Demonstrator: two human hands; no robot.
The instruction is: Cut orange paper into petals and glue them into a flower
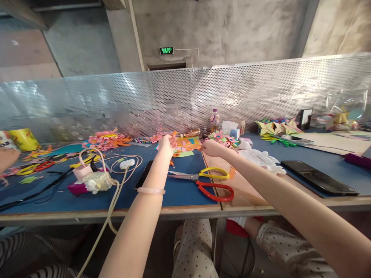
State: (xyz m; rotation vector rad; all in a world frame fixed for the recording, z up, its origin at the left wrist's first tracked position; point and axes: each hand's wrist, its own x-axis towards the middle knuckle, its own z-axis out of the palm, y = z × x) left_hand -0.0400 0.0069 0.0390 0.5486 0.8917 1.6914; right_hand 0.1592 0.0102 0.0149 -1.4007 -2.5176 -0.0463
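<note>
My left hand [167, 145] reaches over the table with its fingers closed, and a small tip of orange paper [174, 133] sticks out above them. To its right, my right hand [213, 148] is closed with curled fingers at the edge of some orange and yellow paper sheets [188, 143]; what its fingertips pinch, if anything, is too small to make out. A light green paper piece [184, 154] lies between the two hands. Nearer to me, scissors [199, 177] with one yellow and one red handle rest with their blades pointing left.
Pink paper flowers [106, 139] lie to the left, beyond a charger with cables [95, 179]. A black phone [317, 177] and crumpled white tissue [262, 159] lie on the right. A bottle [215, 120] stands by the perforated metal screen [246, 92]. Another person's hand [8, 157] is at far left.
</note>
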